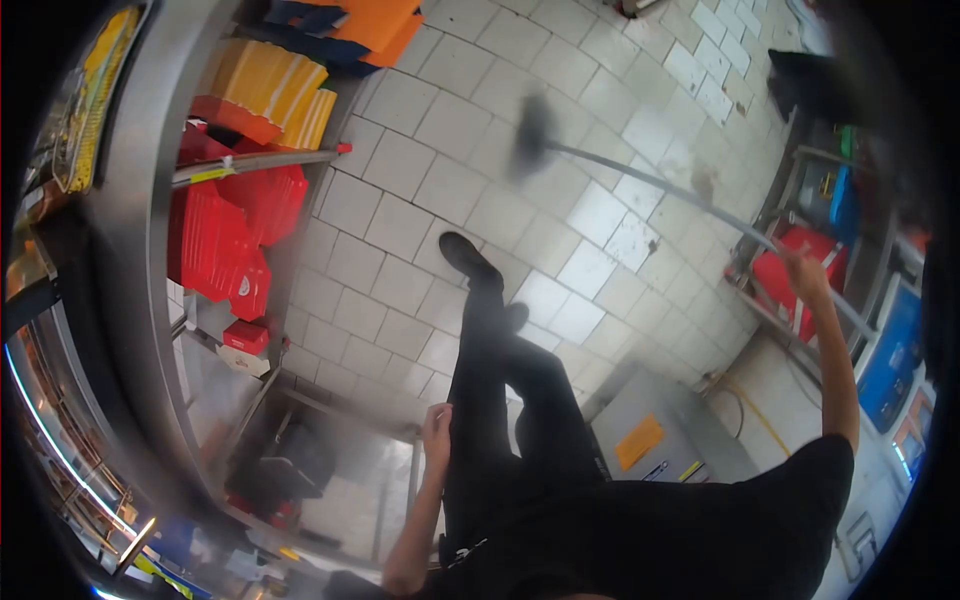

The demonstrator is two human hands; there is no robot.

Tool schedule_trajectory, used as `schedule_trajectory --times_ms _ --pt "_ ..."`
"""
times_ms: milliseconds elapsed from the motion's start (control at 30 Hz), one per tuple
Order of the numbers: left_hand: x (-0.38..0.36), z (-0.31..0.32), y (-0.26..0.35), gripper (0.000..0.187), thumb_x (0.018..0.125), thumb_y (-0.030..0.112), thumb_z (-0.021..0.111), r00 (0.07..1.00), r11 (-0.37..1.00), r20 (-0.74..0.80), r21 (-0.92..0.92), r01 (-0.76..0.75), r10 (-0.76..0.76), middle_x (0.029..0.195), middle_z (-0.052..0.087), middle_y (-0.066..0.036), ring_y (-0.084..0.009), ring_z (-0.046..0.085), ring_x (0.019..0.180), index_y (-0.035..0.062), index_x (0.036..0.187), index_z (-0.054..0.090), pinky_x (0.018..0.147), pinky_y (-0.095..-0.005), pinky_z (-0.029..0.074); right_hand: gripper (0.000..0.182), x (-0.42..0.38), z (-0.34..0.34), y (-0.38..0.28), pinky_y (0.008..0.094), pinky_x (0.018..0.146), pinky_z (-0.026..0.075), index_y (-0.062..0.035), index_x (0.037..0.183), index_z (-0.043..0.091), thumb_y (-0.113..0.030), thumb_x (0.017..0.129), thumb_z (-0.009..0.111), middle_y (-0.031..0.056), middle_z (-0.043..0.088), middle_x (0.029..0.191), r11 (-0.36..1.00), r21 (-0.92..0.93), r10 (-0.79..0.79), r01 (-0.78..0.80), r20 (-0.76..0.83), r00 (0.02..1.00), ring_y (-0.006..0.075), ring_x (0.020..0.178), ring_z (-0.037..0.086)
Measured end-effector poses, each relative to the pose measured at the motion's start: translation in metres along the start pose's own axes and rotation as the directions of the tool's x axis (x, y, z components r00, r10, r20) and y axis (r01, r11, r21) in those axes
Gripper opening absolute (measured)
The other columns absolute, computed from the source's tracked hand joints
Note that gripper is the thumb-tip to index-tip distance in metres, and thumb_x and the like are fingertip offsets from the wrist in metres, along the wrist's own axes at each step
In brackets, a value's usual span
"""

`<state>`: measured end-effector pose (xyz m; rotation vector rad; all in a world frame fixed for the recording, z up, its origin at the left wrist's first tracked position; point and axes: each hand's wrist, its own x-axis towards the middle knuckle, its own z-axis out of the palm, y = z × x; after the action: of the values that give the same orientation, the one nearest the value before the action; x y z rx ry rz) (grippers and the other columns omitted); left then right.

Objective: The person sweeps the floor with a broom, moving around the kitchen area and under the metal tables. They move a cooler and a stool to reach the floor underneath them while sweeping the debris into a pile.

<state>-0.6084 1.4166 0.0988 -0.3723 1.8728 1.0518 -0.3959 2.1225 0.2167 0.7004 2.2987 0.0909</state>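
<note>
The person stands on a pale tiled floor (400, 200), seen from above, dressed in black with black shoes. The right hand (803, 272) is raised out to the right side and closed around the long grey handle of a mop (640, 182). The handle runs from beyond that hand, on the right, up and leftward across the picture to the dark mop head (533, 135), which is blurred and sits on the tiles well ahead of the feet. The forward shoe (468, 260) is planted between the body and the mop head, with a second shoe just behind it.

The left hand (436, 432) hangs low by the hip, holding nothing; the fingers look loosely curled, though blur keeps me from saying how far. It is near the edge of a steel shelf (330, 400) on the left.

That left side is taken up by a metal rack (140, 250). Red bins (225, 240) sit stacked on it, with yellow trays (275, 100) farther along and orange and dark blue ones (350, 25) at the far end. On the right, just beyond the gripping hand, a red box (790, 275) rests on a low shelf. A grey steel unit (660, 430) with an orange label stands near the person's right leg, and a yellow hose (755, 410) lies curved on the floor beside it.
</note>
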Motion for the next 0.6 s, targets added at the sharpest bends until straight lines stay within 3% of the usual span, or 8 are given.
schedule_trajectory --times_ms 100,167,233,267,400,467,600 --pt "0.013 0.002 0.019 0.019 0.096 0.018 0.052 0.998 0.998 0.011 -0.016 0.057 -0.057 0.104 0.061 -0.008 -0.0183 0.058 0.099 0.0035 0.106 0.059 0.088 -0.0294 0.044 0.043 -0.043 -0.075 0.003 0.0506 0.064 0.048 -0.0242 0.132 0.053 -0.015 0.090 0.049 0.0219 0.062 0.075 0.994 -0.099 0.062 -0.056 0.065 0.996 0.0417 0.067 0.060" --pt "0.024 -0.001 0.027 0.018 0.096 0.018 0.053 0.997 0.996 0.010 -0.040 0.075 -0.075 0.105 0.061 -0.007 -0.0182 0.058 0.100 0.0039 0.106 0.059 0.088 -0.0293 0.044 0.043 -0.061 -0.092 0.013 0.0498 0.065 0.049 -0.0232 0.130 0.055 -0.014 0.089 0.051 0.0233 0.061 0.076 0.989 0.011 0.148 -0.149 0.058 0.987 0.0427 0.070 0.061" --pt "0.031 -0.005 0.031 0.018 0.096 0.018 0.054 0.996 0.995 0.011 -0.031 0.091 -0.091 0.105 0.061 -0.007 -0.0182 0.058 0.100 0.0039 0.105 0.059 0.086 -0.0295 0.045 0.043 -0.065 -0.087 0.012 0.0489 0.065 0.049 -0.0231 0.131 0.055 -0.013 0.089 0.051 0.0238 0.061 0.076 0.989 0.084 0.122 -0.123 0.020 0.992 0.0426 0.071 0.061" --pt "0.031 -0.005 0.031 0.018 0.096 0.018 0.055 0.994 0.994 0.012 -0.022 0.105 -0.105 0.104 0.061 -0.007 -0.0182 0.058 0.100 0.0038 0.105 0.059 0.085 -0.0296 0.046 0.044 -0.058 -0.081 0.012 0.0479 0.065 0.049 -0.0230 0.131 0.054 -0.013 0.089 0.051 0.0242 0.061 0.077 0.980 0.167 0.112 -0.108 -0.015 0.994 0.0425 0.072 0.061" --pt "0.034 0.003 0.047 0.017 0.095 0.016 0.055 0.989 0.989 0.001 -0.016 0.148 -0.148 0.104 0.061 -0.007 -0.0179 0.058 0.099 0.0027 0.106 0.059 0.085 -0.0297 0.045 0.043 0.040 -0.049 -0.067 0.0455 0.068 0.050 -0.0242 0.131 0.054 -0.012 0.091 0.051 0.0232 0.062 0.091 0.942 0.303 0.110 -0.141 0.117 0.987 0.0404 0.082 0.062" --pt "0.036 0.009 0.052 0.016 0.095 0.014 0.055 0.987 0.987 -0.024 -0.028 0.160 -0.161 0.104 0.061 -0.007 -0.0181 0.058 0.101 0.0023 0.106 0.059 0.088 -0.0300 0.044 0.042 0.104 -0.010 -0.100 0.0434 0.068 0.050 -0.0247 0.131 0.054 -0.013 0.091 0.051 0.0227 0.062 0.094 0.936 0.340 0.054 -0.093 0.122 0.991 0.0400 0.084 0.062" --pt "0.036 0.024 0.064 0.014 0.094 0.012 0.054 0.994 0.994 -0.088 0.077 0.074 -0.067 0.110 0.059 -0.007 -0.0180 0.054 0.108 0.0040 0.105 0.059 0.092 -0.0319 0.042 0.046 0.234 0.135 -0.165 0.0459 0.064 0.048 -0.0258 0.135 0.050 -0.014 0.090 0.050 0.0199 0.061 0.074 0.784 0.528 -0.222 0.326 -0.251 0.942 0.0393 0.070 0.060"
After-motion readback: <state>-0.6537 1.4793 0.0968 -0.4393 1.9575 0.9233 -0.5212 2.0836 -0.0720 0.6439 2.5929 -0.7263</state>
